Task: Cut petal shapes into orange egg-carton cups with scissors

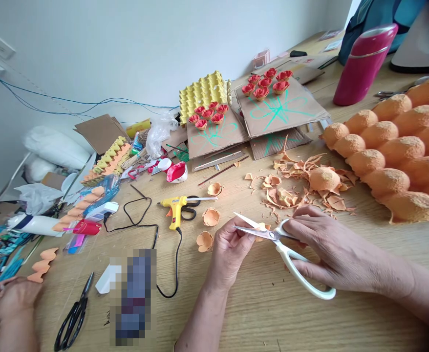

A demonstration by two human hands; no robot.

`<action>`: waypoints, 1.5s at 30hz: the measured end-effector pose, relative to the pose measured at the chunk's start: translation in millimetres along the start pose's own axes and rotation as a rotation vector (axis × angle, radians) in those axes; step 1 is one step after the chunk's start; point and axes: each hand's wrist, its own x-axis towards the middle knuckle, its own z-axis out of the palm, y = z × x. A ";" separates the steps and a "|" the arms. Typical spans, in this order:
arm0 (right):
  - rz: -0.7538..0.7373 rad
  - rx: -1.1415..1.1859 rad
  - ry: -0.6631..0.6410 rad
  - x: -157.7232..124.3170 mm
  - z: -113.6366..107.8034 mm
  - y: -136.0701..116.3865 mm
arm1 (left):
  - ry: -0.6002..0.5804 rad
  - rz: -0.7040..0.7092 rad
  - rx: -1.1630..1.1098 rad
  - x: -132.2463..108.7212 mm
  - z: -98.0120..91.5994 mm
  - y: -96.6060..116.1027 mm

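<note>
My right hand [332,249] grips white-handled scissors [304,276], thumb in one loop and fingers at the other. Their blades are spread and point left, over the fingertips of my left hand [231,252]. Between my left thumb and fingers is a small orange egg-carton piece [263,233], mostly hidden behind the scissors. Three cut orange carton cups lie left of it: an upper cup [215,189], a middle cup [211,216] and a lower cup [204,241]. Orange carton scraps [284,198] are heaped beyond my right hand.
Orange egg trays [390,142] stand at right, near a pink bottle [364,66]. A yellow glue gun [176,210] and black scissors [73,313] lie left. Red carton flowers [261,93] sit on cardboard [306,110] behind. Another person's hands [16,303] hold an orange carton strip [40,268].
</note>
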 end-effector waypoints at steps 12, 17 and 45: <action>0.005 -0.030 0.027 0.7 -1.0 1.6 | -0.086 0.054 0.117 1.4 -8.3 0.4; 0.006 -0.017 0.007 0.4 -2.0 0.9 | -0.107 0.079 0.144 2.2 -10.3 0.7; 0.303 0.431 0.217 1.0 4.6 0.3 | -0.145 0.064 0.397 -0.3 -11.1 -1.6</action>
